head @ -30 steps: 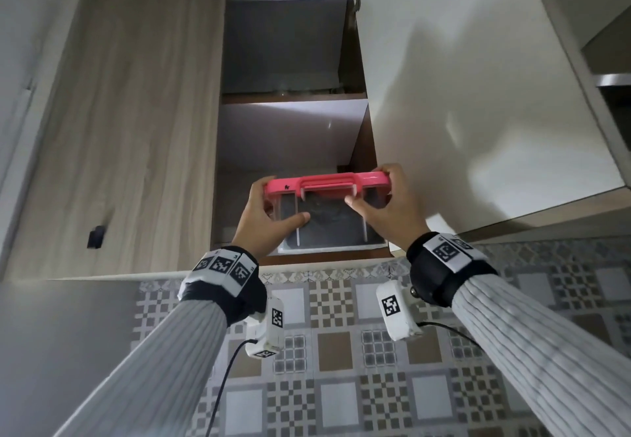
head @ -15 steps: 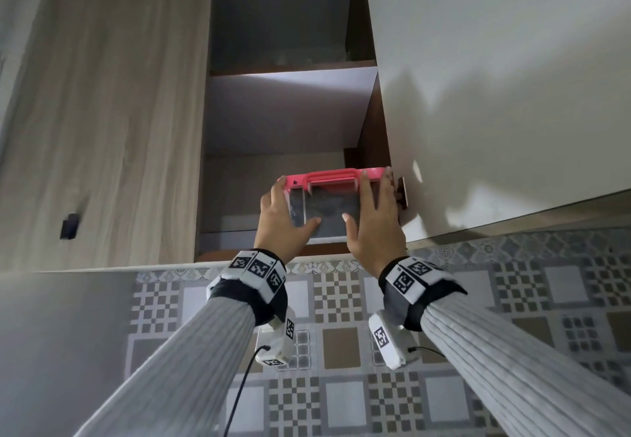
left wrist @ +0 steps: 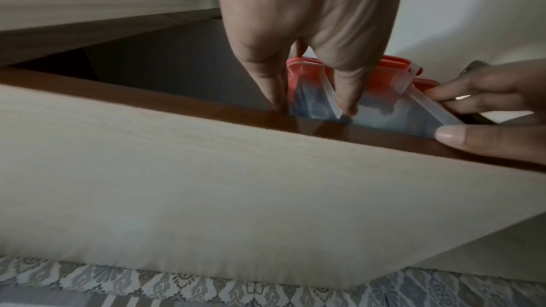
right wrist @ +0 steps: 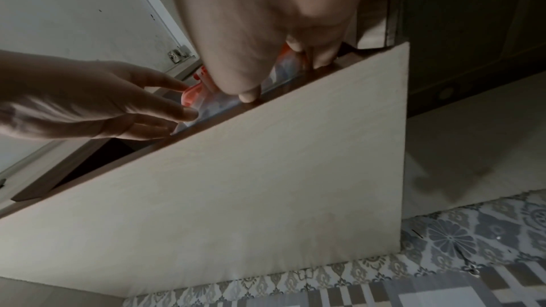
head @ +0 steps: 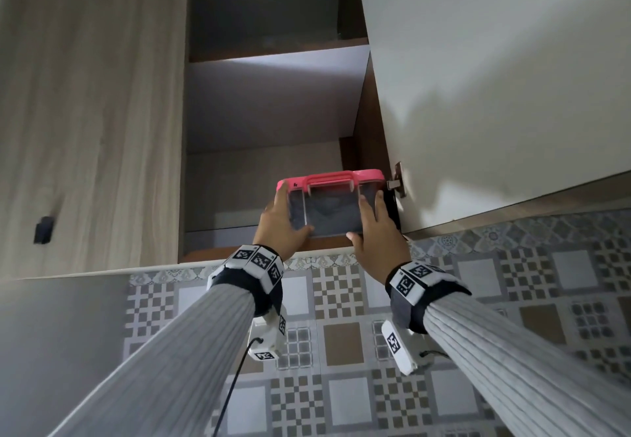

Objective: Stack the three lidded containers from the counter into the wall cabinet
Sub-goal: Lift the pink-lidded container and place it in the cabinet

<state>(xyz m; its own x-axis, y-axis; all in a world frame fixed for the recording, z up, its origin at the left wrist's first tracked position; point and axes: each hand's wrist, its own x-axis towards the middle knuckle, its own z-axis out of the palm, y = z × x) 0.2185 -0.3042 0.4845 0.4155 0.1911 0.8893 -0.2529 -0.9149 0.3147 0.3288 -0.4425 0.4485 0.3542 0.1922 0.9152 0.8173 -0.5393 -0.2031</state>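
A clear container [head: 331,213] with a pink lid [head: 329,177] sits on the lower shelf [head: 218,252] of the open wall cabinet, at the shelf's right end near the front edge. My left hand [head: 290,214] lies with straight fingers against its left side, thumb on the front. On the right front my right hand [head: 362,218] presses with straight fingers, thumb at the bottom corner. The left wrist view shows the container [left wrist: 381,111] between my left hand [left wrist: 310,67] and right hand [left wrist: 472,113]. No other container is in view.
The open white cabinet door [head: 495,78] hangs just right of the container, its hinge [head: 397,184] beside the lid. A closed wood-grain door [head: 92,112] stands to the left. An upper shelf [head: 276,52] is above. Patterned wall tiles [head: 341,334] run below the cabinet.
The container has gone up and deeper onto the lower shelf, towards the hinge side. My fingers have straightened from a curled grip on its ends to lying flat against it.
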